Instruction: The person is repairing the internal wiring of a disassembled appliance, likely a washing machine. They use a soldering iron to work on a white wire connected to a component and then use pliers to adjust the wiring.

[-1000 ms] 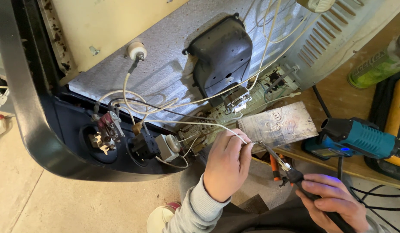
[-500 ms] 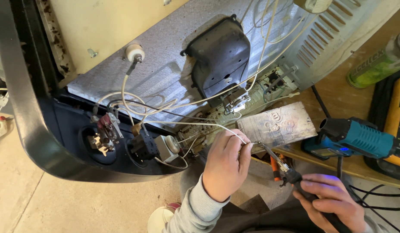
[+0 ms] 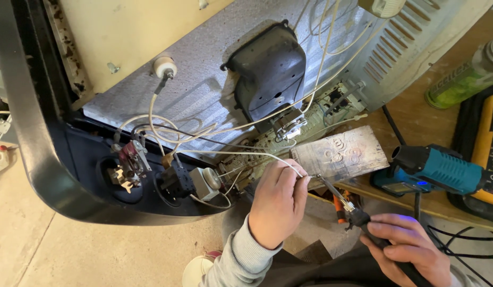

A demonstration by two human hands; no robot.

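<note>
My left hand (image 3: 277, 201) pinches the end of a white wire (image 3: 246, 154) that runs from the opened back of an appliance (image 3: 204, 95). My right hand (image 3: 408, 248) grips the black handle of a soldering iron (image 3: 342, 201), whose thin metal tip points up-left and meets the wire end at my left fingertips. Both hands hover just in front of a scratched metal plate (image 3: 345, 154) lying on the wooden bench.
A dark motor housing (image 3: 270, 79) and loose white wires sit on the appliance's grey back panel. Switches (image 3: 175, 180) hang in its black front frame. A teal and black power tool (image 3: 438, 169), a green spray can (image 3: 461, 79) and a yellow case (image 3: 488, 143) lie to the right.
</note>
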